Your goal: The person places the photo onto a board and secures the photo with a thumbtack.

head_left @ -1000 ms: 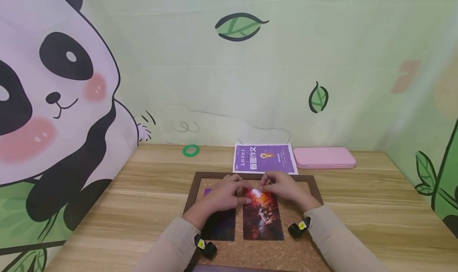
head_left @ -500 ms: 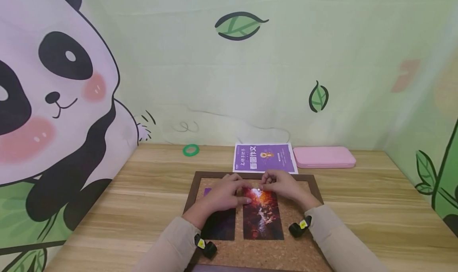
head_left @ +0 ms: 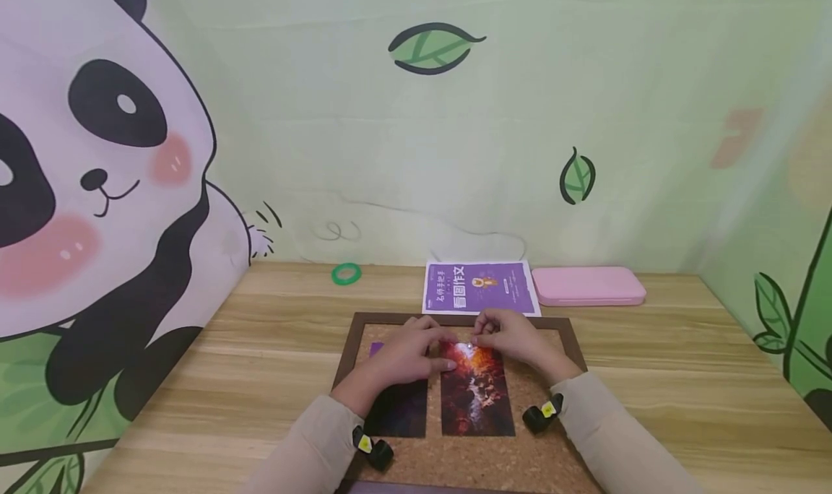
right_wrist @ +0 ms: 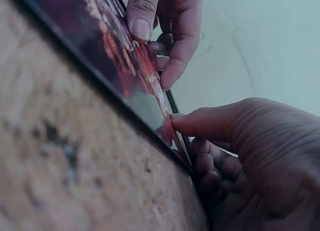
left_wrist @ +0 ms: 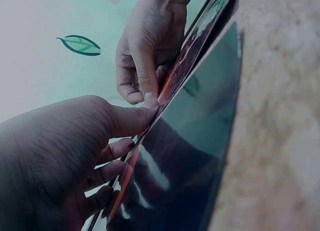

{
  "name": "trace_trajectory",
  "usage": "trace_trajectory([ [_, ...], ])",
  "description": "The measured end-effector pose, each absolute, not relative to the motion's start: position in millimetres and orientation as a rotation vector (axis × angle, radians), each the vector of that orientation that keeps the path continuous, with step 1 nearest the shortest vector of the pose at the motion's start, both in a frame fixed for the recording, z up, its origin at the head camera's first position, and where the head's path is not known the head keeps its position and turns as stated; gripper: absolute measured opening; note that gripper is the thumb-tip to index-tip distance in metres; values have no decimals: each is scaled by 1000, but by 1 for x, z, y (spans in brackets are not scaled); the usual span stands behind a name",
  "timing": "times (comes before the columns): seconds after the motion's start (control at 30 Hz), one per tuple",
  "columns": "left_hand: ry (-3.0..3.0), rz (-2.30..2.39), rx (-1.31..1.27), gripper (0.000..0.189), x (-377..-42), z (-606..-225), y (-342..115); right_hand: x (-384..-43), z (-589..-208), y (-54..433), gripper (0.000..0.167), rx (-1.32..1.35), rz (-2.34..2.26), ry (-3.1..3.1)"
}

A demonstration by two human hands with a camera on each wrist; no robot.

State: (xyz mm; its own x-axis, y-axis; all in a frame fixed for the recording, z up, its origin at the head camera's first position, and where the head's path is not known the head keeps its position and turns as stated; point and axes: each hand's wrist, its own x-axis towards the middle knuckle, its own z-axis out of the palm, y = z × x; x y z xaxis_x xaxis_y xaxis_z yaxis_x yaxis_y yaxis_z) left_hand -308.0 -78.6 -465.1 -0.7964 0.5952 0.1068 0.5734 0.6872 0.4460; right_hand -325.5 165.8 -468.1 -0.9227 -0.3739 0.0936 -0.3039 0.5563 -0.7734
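A fiery red and dark picture (head_left: 479, 400) lies on a brown-framed corkboard (head_left: 494, 459). My left hand (head_left: 401, 353) rests over its upper left corner, thumb laid on the print and fingers at the top edge. My right hand (head_left: 513, 335) is at the top edge with curled fingers, pinching a tiny shiny piece that looks like a pushpin (head_left: 469, 346). In the right wrist view the right thumb (right_wrist: 200, 122) touches the glossy edge. A second, dark purple picture (head_left: 399, 411) lies to the left, partly under my left hand and wrist.
Behind the board lie a purple-covered book (head_left: 500, 292) and a pink case (head_left: 589, 286). A green ring (head_left: 347, 274), like a roll of tape, is at the back left. The wooden table (head_left: 247, 378) meets a printed cloth backdrop (head_left: 312, 133).
Both hands stay in nearly the same place at the top of the fiery picture. The small shiny piece by the right thumb shows a little more clearly now.
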Motion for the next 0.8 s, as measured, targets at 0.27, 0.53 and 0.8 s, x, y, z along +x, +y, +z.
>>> trace_trajectory([
  [0.27,2841,729,967,40,-307,-464,-77,-327,-468,169,12,-633,-1343,2684],
  [0.53,2847,718,997,41,-308,-467,-77,-324,-467,168,14,-584,-1324,2692],
  [0.8,2850,720,980,41,-306,-463,-78,-325,-468,167,13,-616,-1316,2703],
])
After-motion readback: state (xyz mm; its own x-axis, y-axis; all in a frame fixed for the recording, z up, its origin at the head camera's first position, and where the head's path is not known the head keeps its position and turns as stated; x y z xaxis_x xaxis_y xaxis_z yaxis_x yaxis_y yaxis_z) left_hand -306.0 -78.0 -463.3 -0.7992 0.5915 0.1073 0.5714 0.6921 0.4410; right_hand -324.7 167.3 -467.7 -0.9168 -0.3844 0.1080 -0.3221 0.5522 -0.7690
